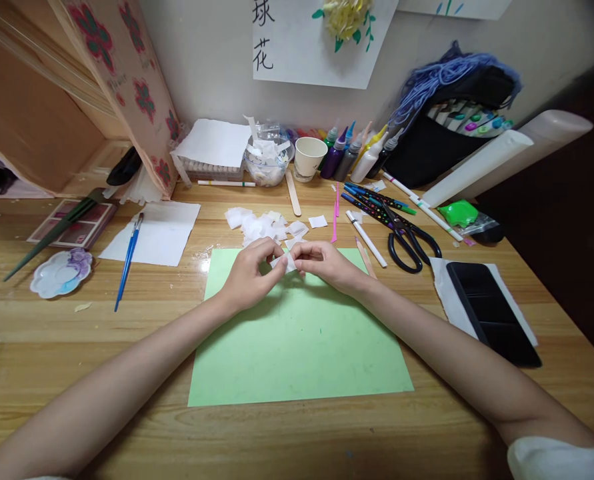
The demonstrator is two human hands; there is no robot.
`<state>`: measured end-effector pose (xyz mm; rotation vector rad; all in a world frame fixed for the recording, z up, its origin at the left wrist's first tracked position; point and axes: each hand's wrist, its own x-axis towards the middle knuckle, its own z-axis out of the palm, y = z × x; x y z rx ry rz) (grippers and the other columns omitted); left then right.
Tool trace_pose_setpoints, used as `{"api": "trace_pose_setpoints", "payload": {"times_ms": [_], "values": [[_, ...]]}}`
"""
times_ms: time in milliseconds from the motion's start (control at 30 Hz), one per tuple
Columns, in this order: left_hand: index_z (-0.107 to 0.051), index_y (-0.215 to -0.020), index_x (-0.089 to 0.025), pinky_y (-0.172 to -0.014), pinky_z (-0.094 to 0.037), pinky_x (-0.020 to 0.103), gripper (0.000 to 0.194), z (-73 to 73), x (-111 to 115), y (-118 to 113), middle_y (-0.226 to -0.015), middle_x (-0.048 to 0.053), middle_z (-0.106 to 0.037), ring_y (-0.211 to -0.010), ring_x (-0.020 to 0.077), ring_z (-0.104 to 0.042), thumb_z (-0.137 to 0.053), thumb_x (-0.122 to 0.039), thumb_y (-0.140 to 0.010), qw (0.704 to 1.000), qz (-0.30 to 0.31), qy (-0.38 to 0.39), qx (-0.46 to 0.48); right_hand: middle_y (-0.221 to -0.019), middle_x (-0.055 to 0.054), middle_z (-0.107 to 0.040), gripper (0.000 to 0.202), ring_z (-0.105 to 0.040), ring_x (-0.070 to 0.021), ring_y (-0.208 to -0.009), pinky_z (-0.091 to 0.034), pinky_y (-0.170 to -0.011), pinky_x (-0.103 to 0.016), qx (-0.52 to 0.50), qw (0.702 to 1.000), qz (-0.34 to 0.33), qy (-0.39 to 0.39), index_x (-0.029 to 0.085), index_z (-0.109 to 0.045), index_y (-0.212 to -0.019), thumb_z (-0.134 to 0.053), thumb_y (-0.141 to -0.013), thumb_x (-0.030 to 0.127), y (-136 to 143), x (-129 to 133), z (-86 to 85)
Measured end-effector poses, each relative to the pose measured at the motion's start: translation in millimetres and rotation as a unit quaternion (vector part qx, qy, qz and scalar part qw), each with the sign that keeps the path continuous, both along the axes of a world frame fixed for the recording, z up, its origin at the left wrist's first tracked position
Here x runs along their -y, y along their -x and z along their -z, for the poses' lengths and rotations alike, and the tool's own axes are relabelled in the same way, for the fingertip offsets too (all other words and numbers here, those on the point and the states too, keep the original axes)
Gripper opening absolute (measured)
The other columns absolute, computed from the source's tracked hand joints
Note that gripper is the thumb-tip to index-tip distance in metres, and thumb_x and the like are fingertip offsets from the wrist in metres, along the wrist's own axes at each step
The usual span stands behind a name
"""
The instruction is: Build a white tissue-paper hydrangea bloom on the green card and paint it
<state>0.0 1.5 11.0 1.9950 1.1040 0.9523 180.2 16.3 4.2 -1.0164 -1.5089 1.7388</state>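
Between my two hands is a small piece of white paper point(287, 263), pinched at both sides. My left hand point(253, 273) grips its left side with thumb and fingers. On the other side, my right hand point(327, 265) holds the right edge between thumb and curled fingers. Both hands are above the upper part of a light green sheet point(301, 353) lying flat on the table. Just beyond them lies a loose pile of white paper pieces point(261, 227), with one square piece point(317, 221) apart to the right.
Scissors point(407, 243), markers point(367, 239) and a black case point(491, 307) lie to the right. A paintbrush point(128, 263) and a paint palette point(61, 272) lie to the left. A paper cup point(310, 159), a bowl of scraps point(268, 163) and paint bottles point(334, 159) stand along the wall.
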Motion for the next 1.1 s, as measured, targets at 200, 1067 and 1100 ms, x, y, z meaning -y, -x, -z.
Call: {"api": "trace_pose_setpoints", "payload": {"times_ms": [200,1067,1100], "values": [[-0.048,-0.078,-0.02,-0.065,-0.038,0.027,0.013,1.8,1.4,-0.4,-0.077,-0.001,-0.051,-0.07,0.0134,-0.045,-0.059,-0.025,-0.081,0.996,-0.078,-0.049,0.012,-0.067,0.003,-0.052,0.021,-0.044,-0.0078,-0.058,-0.034,-0.057,-0.023,0.007,0.997,0.067,-0.022,0.015,-0.059,-0.072,-0.067,-0.071,0.035,2.6,2.3,3.9],[-0.053,-0.07,-0.019,-0.06,-0.035,0.027,0.029,6.6,-6.1,5.6,-0.067,-0.002,-0.051,-0.064,0.0141,-0.047,-0.043,-0.037,-0.09,0.984,-0.177,0.036,0.008,-0.072,0.0,-0.05,0.023,-0.048,-0.0138,-0.067,-0.038,-0.063,-0.026,0.061,0.957,0.245,-0.144,0.02,-0.049,-0.073,-0.06,-0.076,0.04,6.0,-3.9,16.2],[-0.053,-0.07,-0.019,-0.06,-0.035,0.027,0.03,7.4,-6.4,6.1,-0.067,-0.001,-0.051,-0.064,0.0144,-0.047,-0.043,-0.038,-0.09,0.982,-0.186,0.036,0.002,-0.073,0.0,-0.051,0.022,-0.048,-0.014,-0.068,-0.038,-0.064,-0.026,0.065,0.956,0.245,-0.148,0.02,-0.05,-0.074,-0.06,-0.076,0.039,5.3,-4.6,16.5]]}}
